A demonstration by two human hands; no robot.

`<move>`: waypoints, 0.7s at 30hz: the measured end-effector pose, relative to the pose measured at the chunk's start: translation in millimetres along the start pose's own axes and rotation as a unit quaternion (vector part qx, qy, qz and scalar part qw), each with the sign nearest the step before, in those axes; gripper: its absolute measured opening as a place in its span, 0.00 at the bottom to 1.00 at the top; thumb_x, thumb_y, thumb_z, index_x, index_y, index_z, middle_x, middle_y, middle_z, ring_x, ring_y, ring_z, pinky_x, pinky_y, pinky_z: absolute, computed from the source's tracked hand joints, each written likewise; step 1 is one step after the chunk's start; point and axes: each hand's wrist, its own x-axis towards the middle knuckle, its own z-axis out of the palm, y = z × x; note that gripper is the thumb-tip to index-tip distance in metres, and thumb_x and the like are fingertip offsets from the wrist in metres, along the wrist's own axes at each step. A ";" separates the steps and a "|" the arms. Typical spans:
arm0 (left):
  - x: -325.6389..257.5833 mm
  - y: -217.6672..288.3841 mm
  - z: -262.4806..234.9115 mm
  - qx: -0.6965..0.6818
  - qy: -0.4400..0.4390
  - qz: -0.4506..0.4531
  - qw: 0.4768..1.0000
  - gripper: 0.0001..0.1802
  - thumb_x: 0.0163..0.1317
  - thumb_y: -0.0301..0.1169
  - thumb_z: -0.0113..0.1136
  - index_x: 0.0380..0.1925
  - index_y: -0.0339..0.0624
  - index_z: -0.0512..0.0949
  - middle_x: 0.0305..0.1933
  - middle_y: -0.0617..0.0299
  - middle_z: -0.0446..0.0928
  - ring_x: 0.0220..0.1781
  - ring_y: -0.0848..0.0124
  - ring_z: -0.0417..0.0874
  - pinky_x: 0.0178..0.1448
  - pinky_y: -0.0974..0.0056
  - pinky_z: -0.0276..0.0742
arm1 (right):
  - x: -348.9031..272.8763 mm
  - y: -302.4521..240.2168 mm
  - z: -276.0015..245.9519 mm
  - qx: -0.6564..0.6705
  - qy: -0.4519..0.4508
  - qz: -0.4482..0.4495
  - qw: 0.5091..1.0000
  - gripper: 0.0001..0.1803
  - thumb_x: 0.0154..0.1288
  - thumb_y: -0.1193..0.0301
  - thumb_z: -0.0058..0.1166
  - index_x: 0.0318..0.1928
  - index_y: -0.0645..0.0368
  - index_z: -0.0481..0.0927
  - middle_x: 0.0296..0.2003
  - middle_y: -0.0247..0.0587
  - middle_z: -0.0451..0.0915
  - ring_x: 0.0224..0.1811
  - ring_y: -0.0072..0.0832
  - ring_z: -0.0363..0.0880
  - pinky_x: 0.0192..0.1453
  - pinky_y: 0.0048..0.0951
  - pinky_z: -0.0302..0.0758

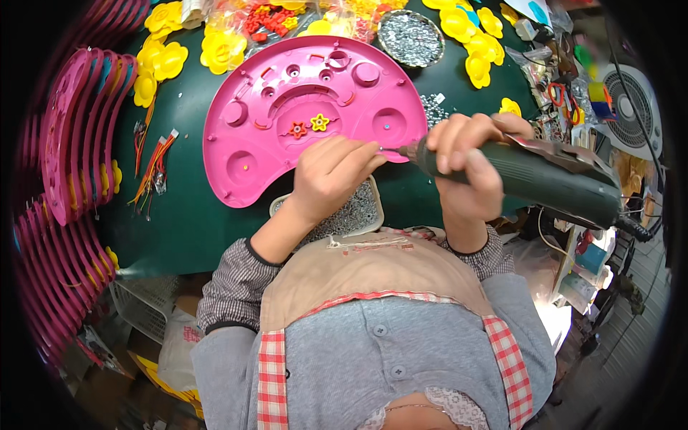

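My right hand point(473, 168) is wrapped round a dark green electric screwdriver point(552, 180), which lies nearly level with its bit pointing left. The fingers of my left hand point(333, 172) are pinched together at the bit's tip; what they hold is too small to make out. Both hands are over the near edge of a pink, crescent-shaped plastic panel point(315, 64). In the panel's middle sit a red star-shaped piece point(297, 130) and a yellow star-shaped piece point(319, 122). Partly under my left hand is a pale tray point(378, 208) of small metal parts.
Pink panels point(64, 143) are stacked at the left, beside loose wires point(154, 168) on the dark green table point(179, 240). Yellow flower-shaped parts point(223, 50) and a round container of metal parts point(410, 37) stand at the back. A fan point(631, 107) is at the right.
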 end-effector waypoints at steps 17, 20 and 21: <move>-15.3 8.0 -9.9 -0.106 -0.025 -0.200 0.974 0.10 0.57 0.24 0.76 0.31 0.37 0.80 0.26 0.56 0.75 0.26 0.59 0.78 0.32 0.57 0.72 | -6.3 64.3 -33.9 -0.156 -0.056 0.042 0.985 0.19 0.64 0.84 0.61 0.53 0.64 0.71 0.30 0.39 0.80 0.29 0.24 0.80 0.39 0.28 0.79; -15.1 1.0 -6.7 -0.118 -0.020 -0.174 0.977 0.08 0.59 0.24 0.74 0.35 0.36 0.82 0.29 0.55 0.78 0.28 0.59 0.81 0.35 0.58 0.76 | -3.0 63.9 -31.3 -0.174 -0.064 0.059 0.981 0.21 0.65 0.86 0.57 0.56 0.61 0.69 0.29 0.40 0.76 0.26 0.27 0.75 0.37 0.34 0.78; -14.7 -0.5 -4.3 -0.111 -0.018 -0.169 0.979 0.08 0.59 0.24 0.74 0.35 0.36 0.83 0.29 0.55 0.79 0.29 0.58 0.81 0.36 0.57 0.76 | -0.9 63.1 -29.0 -0.165 -0.067 0.062 0.982 0.23 0.65 0.87 0.54 0.59 0.59 0.68 0.27 0.41 0.74 0.25 0.29 0.74 0.35 0.38 0.78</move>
